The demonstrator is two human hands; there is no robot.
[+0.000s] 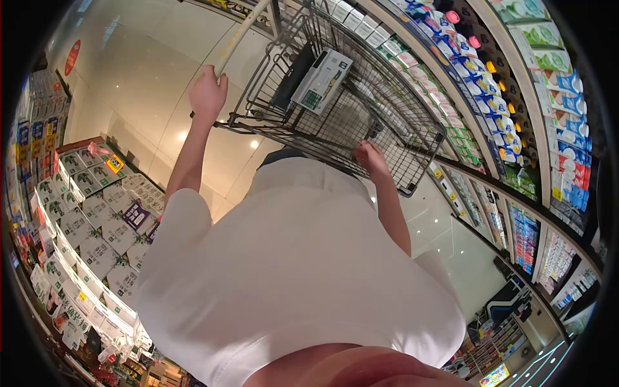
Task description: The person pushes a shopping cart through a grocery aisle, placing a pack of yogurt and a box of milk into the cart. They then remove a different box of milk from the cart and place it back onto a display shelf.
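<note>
A wire shopping cart [400, 97] stands sideways in front of my body. My left hand [207, 95] is closed around the end of its pale cart handle [242, 35]. A white and grey carton with a green label [324, 80] sits in the cart near the handle end, beside a dark panel [293, 76]. My right hand [371, 158] is over the near side of the wire basket, fingers curled together. Whether it grips the wire or something small cannot be made out.
Shelves of bottles and pouches [483, 84] run along the right, close to the cart's far side. At the left stands a display of stacked white and green cartons [97, 219]. Shiny tiled floor [148, 71] lies between the display and the cart.
</note>
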